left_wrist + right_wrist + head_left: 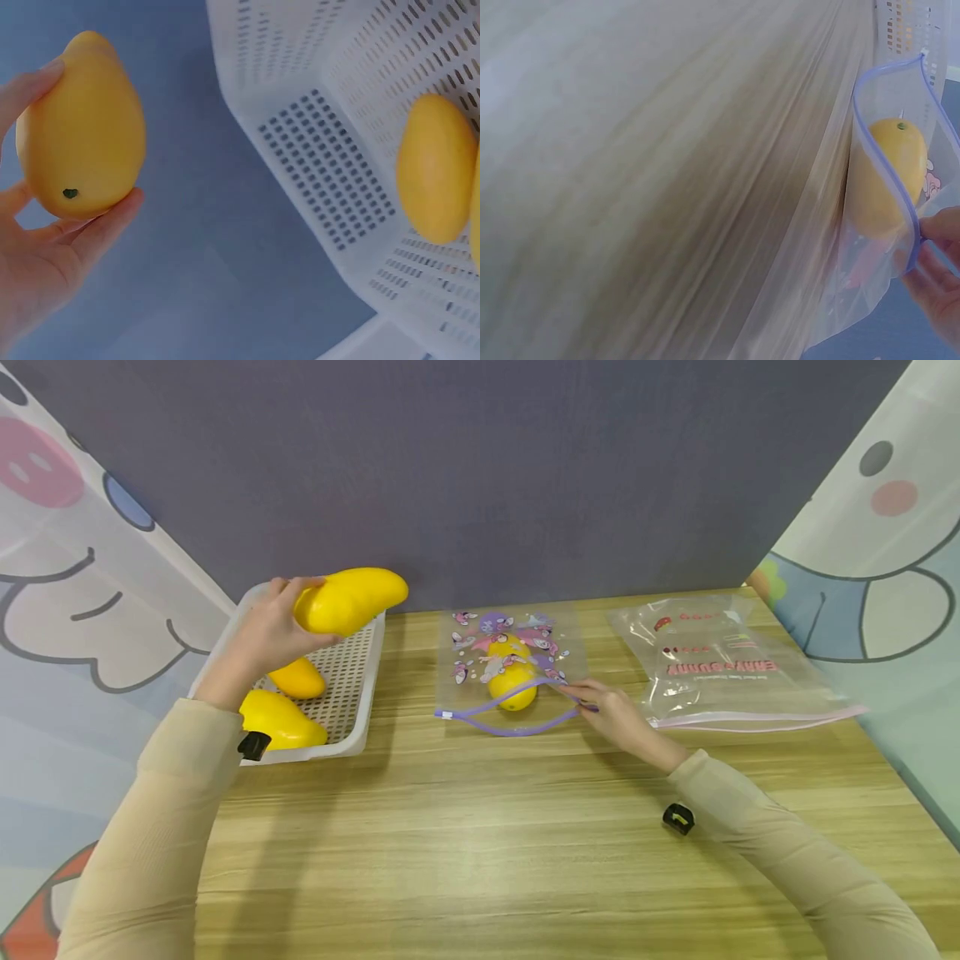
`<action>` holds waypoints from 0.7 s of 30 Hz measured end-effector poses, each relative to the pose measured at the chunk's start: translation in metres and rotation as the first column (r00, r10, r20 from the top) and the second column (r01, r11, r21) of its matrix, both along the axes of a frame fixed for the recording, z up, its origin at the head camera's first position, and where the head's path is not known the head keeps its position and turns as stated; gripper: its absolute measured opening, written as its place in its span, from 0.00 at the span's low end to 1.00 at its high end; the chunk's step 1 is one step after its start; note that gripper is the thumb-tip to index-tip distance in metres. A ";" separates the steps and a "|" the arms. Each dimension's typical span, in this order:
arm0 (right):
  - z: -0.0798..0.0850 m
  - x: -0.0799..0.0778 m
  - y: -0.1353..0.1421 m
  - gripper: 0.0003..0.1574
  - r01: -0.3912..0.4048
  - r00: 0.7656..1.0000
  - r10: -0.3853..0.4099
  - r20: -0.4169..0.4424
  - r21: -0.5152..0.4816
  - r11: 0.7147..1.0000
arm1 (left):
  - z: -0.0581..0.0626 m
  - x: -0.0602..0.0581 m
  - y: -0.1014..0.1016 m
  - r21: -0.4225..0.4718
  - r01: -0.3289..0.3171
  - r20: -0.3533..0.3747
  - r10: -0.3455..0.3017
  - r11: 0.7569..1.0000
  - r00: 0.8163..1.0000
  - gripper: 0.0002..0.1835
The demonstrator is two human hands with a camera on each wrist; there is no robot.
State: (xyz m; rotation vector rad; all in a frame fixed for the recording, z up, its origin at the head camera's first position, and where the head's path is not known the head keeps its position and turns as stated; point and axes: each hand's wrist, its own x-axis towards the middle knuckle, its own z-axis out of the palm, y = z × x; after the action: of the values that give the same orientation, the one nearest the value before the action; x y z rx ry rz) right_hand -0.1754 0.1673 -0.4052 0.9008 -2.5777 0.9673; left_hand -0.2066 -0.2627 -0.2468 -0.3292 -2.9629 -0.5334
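Observation:
My left hand (pixel 273 631) grips a large yellow mango (pixel 351 600) above the far side of a white plastic basket (pixel 367 693). In the left wrist view the green stem spot of this mango (pixel 90 135) faces the camera. Two more mangoes, one smaller (pixel 298 678) and one larger (pixel 279 720), lie in the basket. My right hand (pixel 611 714) pinches the right end of the purple-edged mouth of a clear zip bag (pixel 468 652), printed with cartoon figures. The mouth gapes toward me, and yellow fruit (pixel 513 685) shows inside the bag.
A second clear zip bag (pixel 720 677) with pink edging and red lettering lies flat on the wooden table (pixel 480 843) at the right. Behind the table rises a dark grey panel (pixel 480 477). Cartoon-printed curtains (pixel 892 560) hang at both sides.

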 end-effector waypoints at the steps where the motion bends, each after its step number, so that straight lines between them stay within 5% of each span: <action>1: 0.000 0.000 0.000 0.25 0.000 1.000 0.000 0.003 0.000 1.000 | 0.001 0.002 0.002 0.005 0.010 0.000 -0.010 1.000 1.000 0.42; 12: -0.001 -0.001 0.000 0.25 -0.007 1.000 0.007 0.002 -0.016 1.000 | 0.014 0.028 0.032 -0.003 0.162 -0.101 -0.162 0.987 0.982 0.40; 21: 0.000 -0.001 0.000 0.26 -0.004 1.000 0.004 0.000 -0.020 1.000 | 0.004 0.057 0.059 -0.041 0.265 -0.219 -0.268 0.963 0.938 0.38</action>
State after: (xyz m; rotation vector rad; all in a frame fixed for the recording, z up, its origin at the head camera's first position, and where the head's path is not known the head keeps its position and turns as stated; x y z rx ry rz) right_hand -0.1760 0.1670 -0.4049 0.9013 -2.5626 0.9923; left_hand -0.1500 -0.2038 -0.2433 -0.7484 -2.7196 -0.4714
